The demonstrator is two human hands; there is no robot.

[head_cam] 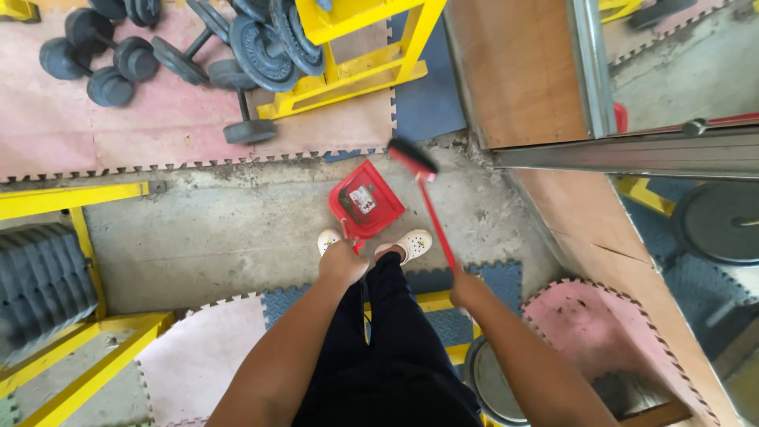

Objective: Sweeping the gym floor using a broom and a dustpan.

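Dustpan (365, 202), red and square, sits on the bare concrete floor (221, 229) just beyond the person's two white clogs (413, 243), its mouth turned toward the far right. A little debris and a pale label show inside it. The left hand (341, 262) is closed around the dustpan's upright red handle, fingers wrapped tight on it. The right hand (468, 289) grips the thin red shaft of a broom (431, 209), fingers clamped around it; the shaft slants up and left to the dark bristle head (411, 156), which rests on the concrete just right of the dustpan, near the edge of the mats.

Larger things ring this spot. Pink and blue interlocking foam mats (71, 126) cover the far left floor, carrying a yellow steel rack (356, 67) loaded with black weight plates (261, 47), and several dumbbells (95, 59) lying loose. At right stands a brown wooden panel (522, 71) with a mirror above it. A stack of grey plates (39, 277) sits at the left edge within a yellow frame.
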